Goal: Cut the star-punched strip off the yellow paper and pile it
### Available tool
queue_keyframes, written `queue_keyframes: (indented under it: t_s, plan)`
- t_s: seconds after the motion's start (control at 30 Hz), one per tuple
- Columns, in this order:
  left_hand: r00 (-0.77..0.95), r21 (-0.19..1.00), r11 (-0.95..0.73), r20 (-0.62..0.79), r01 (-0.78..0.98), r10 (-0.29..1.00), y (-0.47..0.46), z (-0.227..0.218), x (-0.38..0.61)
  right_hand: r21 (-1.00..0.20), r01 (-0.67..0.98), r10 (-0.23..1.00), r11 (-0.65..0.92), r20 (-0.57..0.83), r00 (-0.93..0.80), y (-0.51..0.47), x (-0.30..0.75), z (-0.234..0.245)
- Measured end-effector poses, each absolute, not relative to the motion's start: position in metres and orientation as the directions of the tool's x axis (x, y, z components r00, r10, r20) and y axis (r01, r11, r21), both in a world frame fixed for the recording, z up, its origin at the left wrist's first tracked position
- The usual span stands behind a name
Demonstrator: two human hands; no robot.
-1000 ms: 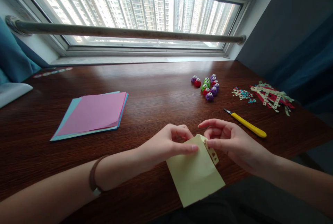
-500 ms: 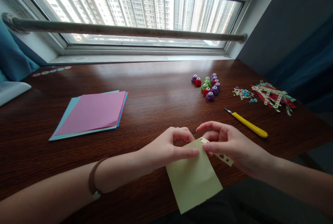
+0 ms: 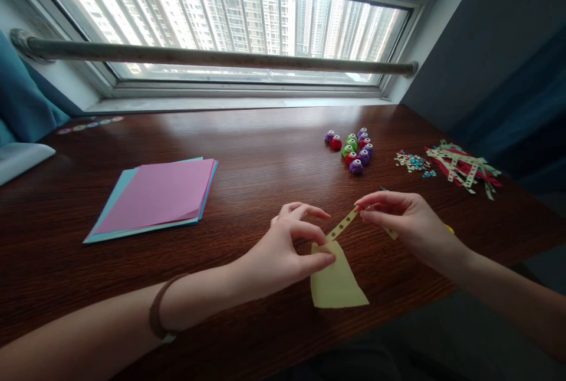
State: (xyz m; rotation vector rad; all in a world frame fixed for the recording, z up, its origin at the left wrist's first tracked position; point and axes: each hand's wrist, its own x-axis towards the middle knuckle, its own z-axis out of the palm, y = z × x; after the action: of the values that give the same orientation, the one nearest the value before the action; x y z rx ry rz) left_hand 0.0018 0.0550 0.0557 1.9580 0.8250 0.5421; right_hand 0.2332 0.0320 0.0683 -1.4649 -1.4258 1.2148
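Observation:
My left hand (image 3: pixel 300 242) pinches the top of a pale yellow sheet of paper (image 3: pixel 338 283) between thumb and index finger, with its other fingers loosely raised. Over the table, the sheet hangs tilted. From beside its top edge a narrow yellow paper strip (image 3: pixel 342 226) with punched star-like holes runs up to the right. My right hand (image 3: pixel 393 213) grips that strip between thumb and fingers, and a short end of it shows below the palm. Whether the strip is still joined to the sheet is hidden by my left fingers. The craft knife (image 3: pixel 450 229) lies mostly hidden behind my right hand.
On the left lies a stack of coloured paper (image 3: pixel 154 195), pink on top. Several small purple, red and green craft punches (image 3: pixel 356 151) stand at the back right. Beyond them are a scatter of tiny paper cutouts (image 3: pixel 412 161) and a heap of punched strips (image 3: pixel 464 166).
My right hand has moved up and right, drawing the punched strip away from the sheet's edge. The yellow sheet has tilted and looks smaller. The craft knife has become mostly covered.

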Motion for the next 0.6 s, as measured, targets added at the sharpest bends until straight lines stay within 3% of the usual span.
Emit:
queue_keyframes:
  t_s: [0.27, 0.37, 0.47, 0.57, 0.6]
  plan:
    - [0.650, 0.956, -0.249, 0.091, 0.154, 0.754, 0.052, 0.049, 0.004, -0.962, 0.263, 0.954, 0.069, 0.141, 0.263, 0.054, 0.304, 0.073]
    - [0.713, 0.996, 0.003, -0.065, 0.088, 0.698, 0.051, 0.046, 0.007, -0.967, 0.206, 0.902, 0.149, 0.218, 0.372, 0.064, 0.339, 0.079]
    - [0.723, 0.958, 0.254, -0.267, 0.131, 0.637, 0.051, 0.038, 0.009, -0.989, 0.092, 0.875, 0.118, 0.147, 0.461, 0.077, 0.391, 0.085]
    - [0.692, 0.951, 0.246, -0.306, 0.187, 0.654, 0.053, 0.028, 0.011, -0.978, 0.168, 0.864, 0.121, 0.187, 0.467, 0.090, 0.456, 0.083]
    - [0.685, 0.956, 0.206, -0.293, 0.209, 0.667, 0.055, 0.024, 0.011, -0.928, 0.361, 0.858, 0.088, 0.255, 0.446, 0.094, 0.476, 0.079]
